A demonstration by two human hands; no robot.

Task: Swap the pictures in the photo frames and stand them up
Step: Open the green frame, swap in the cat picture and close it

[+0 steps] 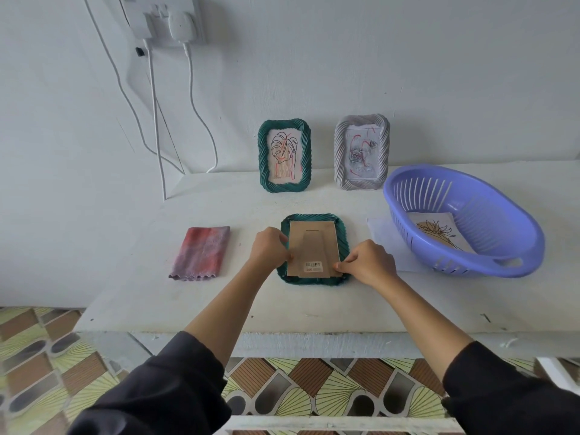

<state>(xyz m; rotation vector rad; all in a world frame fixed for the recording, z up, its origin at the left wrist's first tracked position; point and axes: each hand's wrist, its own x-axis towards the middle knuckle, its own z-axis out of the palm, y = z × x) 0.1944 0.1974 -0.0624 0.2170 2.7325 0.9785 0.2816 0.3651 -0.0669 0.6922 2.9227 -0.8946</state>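
Lower edge of the picture: two dark sleeves, forearms reaching up over a white painted worktop. Centre, item in hand: one dark green, rope-moulded rectangular photo frame, lying flat and face down. Its brown cardboard backing board faces up, with a folded easel leg and a barcode sticker near the lower edge. Left hand: fingers curled, thumb and fingertips closed on the frame's left side at the edge of the board; whether it grips rim or board cannot be told. Right hand: fingers curled, tips pinching the board's lower right corner. The frame lies between the two hands, touching both. Handling, as a judgement: light; the moulded rim is stiff and gives a sure hold by its long sides. The board is thin and will flex or crease, so it is best lifted by a corner or edge. Any glazing underneath should be treated as fragile. Left of centre, apart from the frame: one folded pink and mauve cloth. Right of centre: one lilac slotted plastic oval basket holding a sheet with a line drawing of a plant; a white paper shows beneath the basket's left side. Further back, upright against the wall: one matching green frame with a leaf drawing and, to its right, one pale grey rope-moulded frame with a faint sketch. Upper left: wall socket with white chargers, cables hanging.
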